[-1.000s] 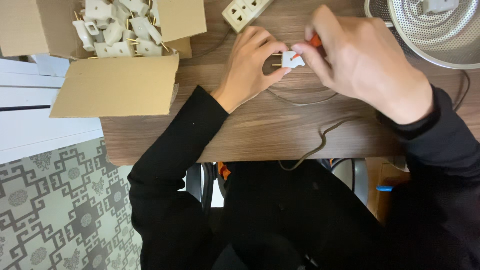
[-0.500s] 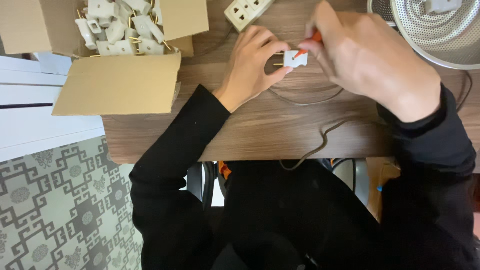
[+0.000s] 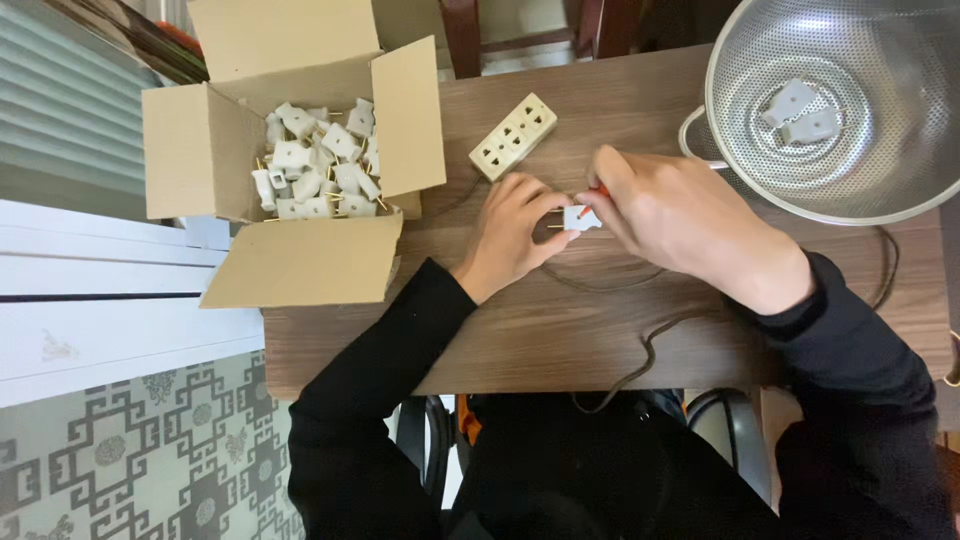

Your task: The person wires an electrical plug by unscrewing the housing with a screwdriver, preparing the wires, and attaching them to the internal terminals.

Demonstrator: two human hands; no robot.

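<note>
The left hand (image 3: pixel 512 225) pinches a small white plug (image 3: pixel 581 218) just above the worktop (image 3: pixel 600 330), as it did a moment ago. The right hand (image 3: pixel 680 220) stays closed on an orange-handled tool (image 3: pixel 600 190) at the plug, barely shifted. A power strip (image 3: pixel 513 136) lies just beyond.

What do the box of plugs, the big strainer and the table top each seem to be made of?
Box: plain brown cardboard, matt, with folded flaps. Strainer: shiny metal, probably steel, its bowl dotted with fine holes. Table: dark wood grain, though it may be only a printed laminate.
</note>
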